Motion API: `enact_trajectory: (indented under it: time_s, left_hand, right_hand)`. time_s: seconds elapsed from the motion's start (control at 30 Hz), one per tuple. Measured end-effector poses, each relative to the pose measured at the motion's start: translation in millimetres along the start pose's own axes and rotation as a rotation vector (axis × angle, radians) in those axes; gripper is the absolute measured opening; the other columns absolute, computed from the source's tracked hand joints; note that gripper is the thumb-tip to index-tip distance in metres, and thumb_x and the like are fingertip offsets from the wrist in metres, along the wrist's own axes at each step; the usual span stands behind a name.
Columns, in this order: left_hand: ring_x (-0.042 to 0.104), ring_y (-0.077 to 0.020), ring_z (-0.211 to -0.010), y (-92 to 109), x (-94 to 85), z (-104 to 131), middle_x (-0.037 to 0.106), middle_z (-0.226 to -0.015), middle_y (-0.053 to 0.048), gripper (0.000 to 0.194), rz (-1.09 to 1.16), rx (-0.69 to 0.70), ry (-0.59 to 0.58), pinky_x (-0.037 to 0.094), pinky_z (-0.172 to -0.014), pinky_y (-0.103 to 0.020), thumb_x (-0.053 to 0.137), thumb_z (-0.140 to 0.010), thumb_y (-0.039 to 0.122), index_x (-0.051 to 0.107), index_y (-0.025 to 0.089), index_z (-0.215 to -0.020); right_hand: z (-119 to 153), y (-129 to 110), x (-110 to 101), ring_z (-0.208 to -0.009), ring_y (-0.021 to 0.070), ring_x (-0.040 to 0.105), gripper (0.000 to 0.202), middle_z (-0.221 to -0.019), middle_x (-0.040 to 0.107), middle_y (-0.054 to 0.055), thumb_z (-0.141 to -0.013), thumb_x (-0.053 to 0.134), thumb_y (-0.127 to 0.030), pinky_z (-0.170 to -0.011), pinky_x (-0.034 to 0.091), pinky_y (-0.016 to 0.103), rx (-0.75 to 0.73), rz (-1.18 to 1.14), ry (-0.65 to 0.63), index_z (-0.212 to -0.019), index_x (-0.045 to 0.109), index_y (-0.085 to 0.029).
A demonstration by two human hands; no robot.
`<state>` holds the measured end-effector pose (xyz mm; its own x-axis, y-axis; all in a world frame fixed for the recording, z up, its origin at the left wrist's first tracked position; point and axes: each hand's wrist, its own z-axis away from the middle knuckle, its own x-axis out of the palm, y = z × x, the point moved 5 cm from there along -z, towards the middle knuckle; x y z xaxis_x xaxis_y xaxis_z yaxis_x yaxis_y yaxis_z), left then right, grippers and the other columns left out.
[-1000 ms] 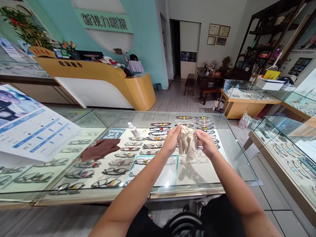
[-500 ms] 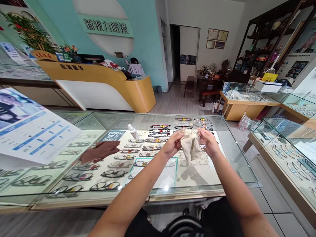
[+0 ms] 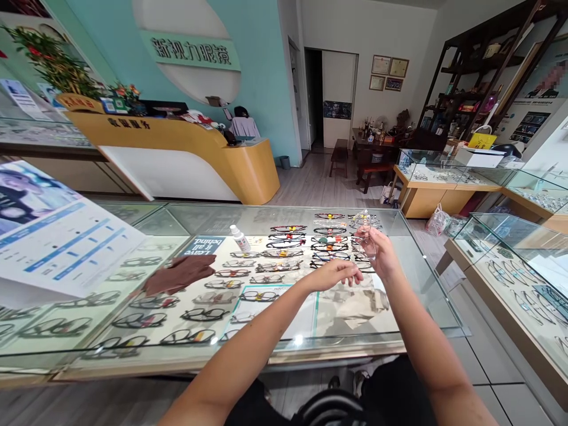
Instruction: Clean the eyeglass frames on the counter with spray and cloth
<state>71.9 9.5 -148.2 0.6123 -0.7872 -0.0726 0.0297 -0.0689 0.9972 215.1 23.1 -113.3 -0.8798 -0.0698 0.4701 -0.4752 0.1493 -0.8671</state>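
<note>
My right hand [image 3: 382,251] is closed on a pair of clear, thin-framed eyeglasses [image 3: 364,220], held up above the glass counter. Lower and to the left, my left hand [image 3: 335,275] hovers palm down, its fingers loosely bent and apart, with nothing visible in them. Beneath the hands a beige cloth [image 3: 357,303] lies crumpled on the counter top. A small white spray bottle [image 3: 240,239] stands on the glass farther left, and a brown cloth [image 3: 181,273] lies beside it.
Below the hands, the glass display counter [image 3: 284,342] holds rows of eyeglasses. A printed calendar card [image 3: 57,236] stands at the left. More display cases [image 3: 510,296] are on the right. Behind are a yellow reception desk [image 3: 248,168] and a wooden bench [image 3: 339,155].
The beige cloth has gone from both hands down onto the counter. My left hand has come away, lower; my right hand still holds the eyeglasses, now uncovered and raised.
</note>
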Motion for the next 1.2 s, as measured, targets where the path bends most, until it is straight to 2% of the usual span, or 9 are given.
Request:
enact_trajectory:
  time_s: [0.1, 0.23, 0.47, 0.73, 0.87, 1.0, 1.07, 1.13, 1.2]
  left_hand:
    - [0.054, -0.0127, -0.066, -1, -11.5, -2, 0.065, -0.072, -0.001, 0.046, -0.048, 0.072, 0.196, 0.042, -0.065, -0.026, 0.089, -0.073, 0.055, 0.063, 0.017, -0.076]
    - [0.06, -0.0147, -0.07, -2, -25.5, 0, 0.07, -0.078, -0.005, 0.046, 0.002, 0.144, 0.358, 0.048, -0.068, -0.028, 0.085, -0.076, 0.057, 0.063, 0.017, -0.077]
    - [0.06, -0.0139, -0.063, 6, -38.9, 3, 0.073, -0.08, -0.006, 0.054, 0.009, 0.267, 0.444, 0.049, -0.066, -0.03, 0.076, -0.083, 0.069, 0.059, 0.018, -0.085]
    - [0.051, -0.0149, -0.065, 29, -63.0, 19, 0.055, -0.066, 0.002, 0.054, -0.257, 0.4, 0.672, 0.044, -0.069, -0.031, 0.053, -0.097, 0.074, 0.047, 0.023, -0.082]
    - [0.047, -0.014, -0.06, 68, -77.9, 28, 0.052, -0.061, 0.003, 0.058, -0.337, 0.451, 0.708, 0.041, -0.066, -0.031, 0.049, -0.098, 0.076, 0.047, 0.023, -0.077]
    - [0.044, -0.0122, -0.051, 135, -84.7, 46, 0.049, -0.053, 0.003, 0.06, -0.501, 0.615, 0.769, 0.037, -0.058, -0.029, 0.047, -0.104, 0.07, 0.047, 0.022, -0.067]
    - [0.043, -0.0114, -0.048, 166, -80.4, 57, 0.048, -0.051, 0.003, 0.062, -0.562, 0.699, 0.761, 0.035, -0.054, -0.029, 0.049, -0.106, 0.064, 0.047, 0.022, -0.061]
    - [0.046, -0.011, -0.05, 189, -71.5, 68, 0.058, -0.058, 0.001, 0.056, -0.697, 0.739, 0.739, 0.037, -0.053, -0.029, 0.053, -0.107, 0.056, 0.059, 0.02, -0.064]
    - [0.061, -0.0142, -0.065, 201, -62.3, 79, 0.07, -0.073, -0.003, 0.044, -0.827, 0.797, 0.736, 0.047, -0.064, -0.029, 0.057, -0.107, 0.05, 0.068, 0.02, -0.076]
  right_hand:
    - [0, 0, -1, -0.088, 0.0189, 0.066, 0.041, -0.089, 0.071, 0.004, -0.065, 0.093, -0.055, -0.084, 0.055, 0.032, 0.008, -0.004, 0.008, -0.085, 0.077, -0.022]
    - [0, 0, 0, -0.086, 0.0179, 0.065, 0.037, -0.085, 0.068, 0.003, -0.068, 0.092, -0.052, -0.086, 0.056, 0.032, -0.012, -0.011, -0.031, -0.077, 0.073, -0.022]
    - [-1, 4, 1, -0.078, 0.0143, 0.063, 0.043, -0.078, 0.065, 0.0, -0.064, 0.096, -0.055, -0.084, 0.055, 0.029, 0.024, -0.027, -0.089, -0.072, 0.072, -0.021]
    - [-5, 1, 9, -0.079, 0.0161, 0.063, 0.047, -0.079, 0.066, 0.001, -0.067, 0.093, -0.06, -0.084, 0.054, 0.032, 0.028, 0.095, -0.178, -0.07, 0.067, -0.021]
    - [-11, -27, 36, -0.079, 0.0162, 0.066, 0.046, -0.077, 0.069, 0.0, -0.071, 0.091, -0.063, -0.085, 0.052, 0.031, 0.037, 0.193, -0.348, -0.075, 0.069, -0.022]
    - [-13, -71, 70, -0.081, 0.0166, 0.068, 0.042, -0.079, 0.073, 0.0, -0.077, 0.088, -0.059, -0.083, 0.052, 0.03, 0.019, 0.272, -0.518, -0.077, 0.068, -0.022]
    - [-12, -91, 82, -0.079, 0.016, 0.068, 0.04, -0.077, 0.073, 0.0, -0.08, 0.087, -0.057, -0.083, 0.052, 0.031, -0.013, 0.289, -0.558, -0.076, 0.068, -0.022]
    - [-8, -104, 90, -0.077, 0.0155, 0.067, 0.038, -0.077, 0.072, -0.001, -0.082, 0.085, -0.056, -0.083, 0.052, 0.031, -0.052, 0.325, -0.572, -0.076, 0.068, -0.022]
    - [-5, -111, 93, -0.076, 0.0154, 0.066, 0.037, -0.076, 0.072, -0.001, -0.085, 0.083, -0.054, -0.082, 0.052, 0.031, -0.084, 0.363, -0.564, -0.076, 0.068, -0.022]
